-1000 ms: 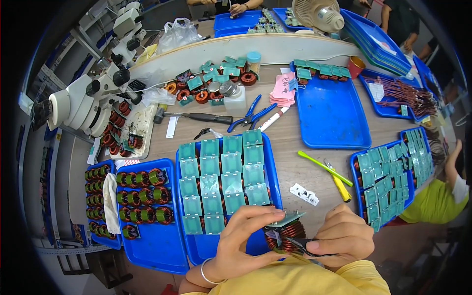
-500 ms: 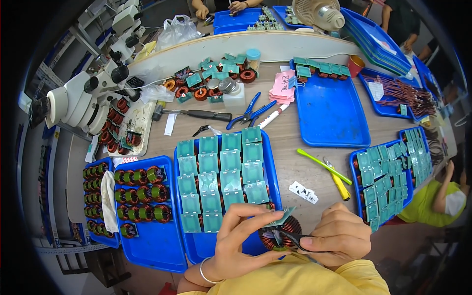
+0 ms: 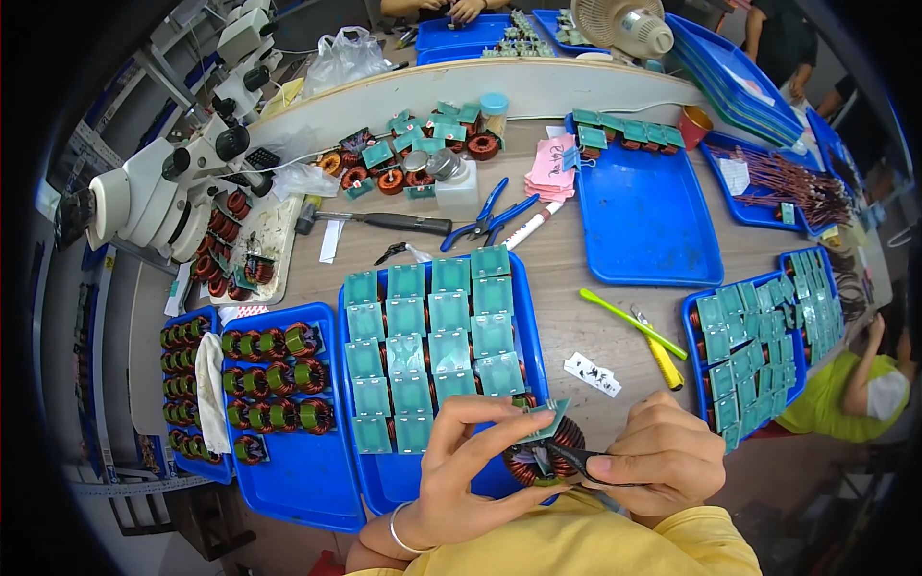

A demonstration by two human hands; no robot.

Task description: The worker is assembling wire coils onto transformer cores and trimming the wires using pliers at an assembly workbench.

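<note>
My left hand (image 3: 466, 480) grips a copper-wound toroidal coil (image 3: 521, 467) with a small green circuit board (image 3: 544, 425) on its upper side. Thumb and fingers hold it from below and above, over the near edge of a blue tray (image 3: 384, 492). In my right hand (image 3: 669, 459) are black tweezers (image 3: 576, 458), their tips at the coil's opening under the board. Where exactly the tips touch is too small to tell. Rows of green-board coils (image 3: 407, 355) fill most of that tray, boards facing up.
Blue trays of coils (image 3: 279, 377) stand left; more boards (image 3: 744, 346) lie right. A yellow cutter (image 3: 663, 363), green stick (image 3: 629, 322), white label strip (image 3: 592, 374), blue pliers (image 3: 490, 219) and hammer (image 3: 403, 223) lie on the table. A microscope (image 3: 154, 197) stands at the left.
The coil and board have tilted slightly in my left hand. My right hand and the tweezers have barely shifted. Across the partition, another person's hands have moved.
</note>
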